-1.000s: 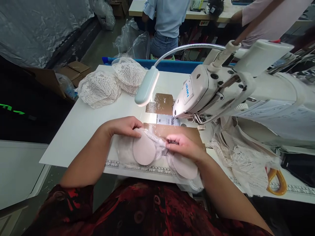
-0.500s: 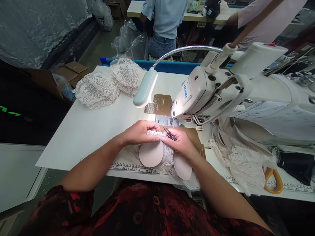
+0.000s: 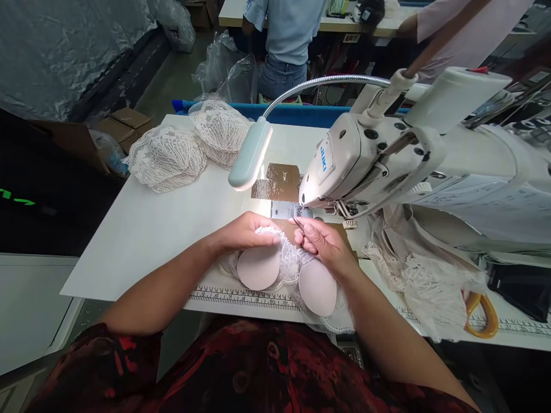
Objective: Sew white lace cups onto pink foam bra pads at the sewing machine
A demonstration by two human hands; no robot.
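Observation:
My left hand (image 3: 252, 232) is closed on a white lace bra (image 3: 287, 261), pinching its lace edge between thumb and fingers. Two smooth pale cups hang from the lace, a left cup (image 3: 258, 268) below my left hand and a right cup (image 3: 317, 288) below my right wrist. In my right hand (image 3: 321, 241) is a pair of small dark thread snips (image 3: 298, 223), gripped with the fingers curled and the tips toward the upper left. A gap separates the snips from my left hand. Both hands are just in front of the sewing machine (image 3: 333, 160).
A lamp (image 3: 251, 154) on a bent metal neck lights the work. Stacked lace cups (image 3: 167, 155) lie at the back left. To the right are lace pieces (image 3: 434, 292) and yellow-handled scissors (image 3: 484, 315). A printed ruler (image 3: 241, 298) follows the table's front edge. A person (image 3: 286, 34) sits beyond.
My right hand has moved up and away from the lace, so the two hands are apart. The snips have turned and look thinner. The cups have shifted slightly and lie more spread.

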